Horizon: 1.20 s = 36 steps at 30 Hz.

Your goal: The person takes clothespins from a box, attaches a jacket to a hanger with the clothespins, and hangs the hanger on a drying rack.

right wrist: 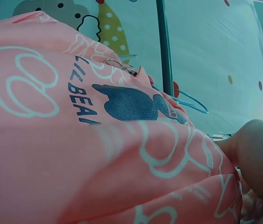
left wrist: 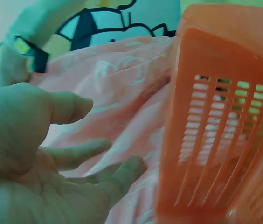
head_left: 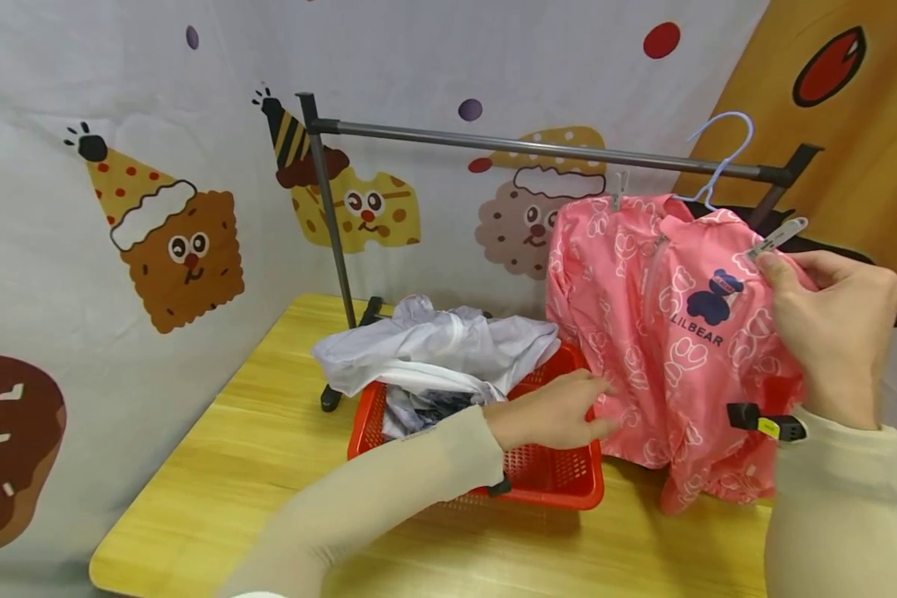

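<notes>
On my head feed, pale clothes heap in the red basket at lower centre. My left hand sits right of them, fingers loosely spread; right of centre hangs the pink jacket; far right, my right hand pinches its shoulder beside a clip.

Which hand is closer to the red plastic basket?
Left. The left hand is beside the red basket; the right hand is higher and farther away, pinching the pink jacket near its shoulder.
</notes>
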Each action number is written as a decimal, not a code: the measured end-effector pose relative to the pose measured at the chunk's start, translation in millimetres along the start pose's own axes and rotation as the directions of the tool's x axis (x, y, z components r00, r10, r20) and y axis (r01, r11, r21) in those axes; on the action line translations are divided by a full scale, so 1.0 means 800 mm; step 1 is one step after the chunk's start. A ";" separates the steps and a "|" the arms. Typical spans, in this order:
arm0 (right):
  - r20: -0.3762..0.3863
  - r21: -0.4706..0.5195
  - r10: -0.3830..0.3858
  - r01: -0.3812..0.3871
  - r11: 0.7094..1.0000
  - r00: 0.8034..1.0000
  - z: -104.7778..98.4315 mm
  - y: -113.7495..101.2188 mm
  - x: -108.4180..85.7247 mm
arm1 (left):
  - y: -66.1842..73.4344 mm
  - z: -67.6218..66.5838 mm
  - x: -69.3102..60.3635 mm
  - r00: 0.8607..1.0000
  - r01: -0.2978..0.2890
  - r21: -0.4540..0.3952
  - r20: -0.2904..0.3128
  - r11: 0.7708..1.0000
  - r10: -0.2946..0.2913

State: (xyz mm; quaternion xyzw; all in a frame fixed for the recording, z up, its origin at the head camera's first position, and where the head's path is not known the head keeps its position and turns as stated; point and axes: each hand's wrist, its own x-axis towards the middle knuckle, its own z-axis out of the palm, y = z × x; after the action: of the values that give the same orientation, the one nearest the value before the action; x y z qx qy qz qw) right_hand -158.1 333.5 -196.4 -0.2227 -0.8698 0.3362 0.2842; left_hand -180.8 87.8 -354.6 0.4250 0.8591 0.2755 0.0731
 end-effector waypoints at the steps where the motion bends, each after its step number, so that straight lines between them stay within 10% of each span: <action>1: -0.001 -0.002 -0.003 0.003 1.000 1.000 0.001 0.000 0.001 | -0.001 -0.006 -0.009 1.000 -0.009 0.006 -0.001 1.000 0.009; 14: 0.038 -0.081 -0.065 0.068 0.994 0.997 0.018 0.019 0.023 | -0.069 -0.071 -0.147 0.979 0.016 -0.087 -0.200 0.996 -0.033; 26: 0.047 -0.073 -0.089 0.093 0.993 0.995 0.032 0.011 0.024 | -0.156 -0.084 -0.275 0.848 0.353 -0.019 -0.417 0.936 -0.328; 36: 0.092 -0.043 -0.069 0.073 0.996 0.993 0.047 0.021 0.025 | -0.171 -0.072 -0.317 0.777 0.538 -0.063 -0.348 0.840 -0.524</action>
State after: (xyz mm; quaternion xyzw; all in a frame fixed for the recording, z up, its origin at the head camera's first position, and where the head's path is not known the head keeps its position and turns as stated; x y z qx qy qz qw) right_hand -193.6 339.2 -224.2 -0.1825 -0.8967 0.3155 0.2511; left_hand -136.3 -198.0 -406.8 0.1107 0.9481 0.2977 -0.0155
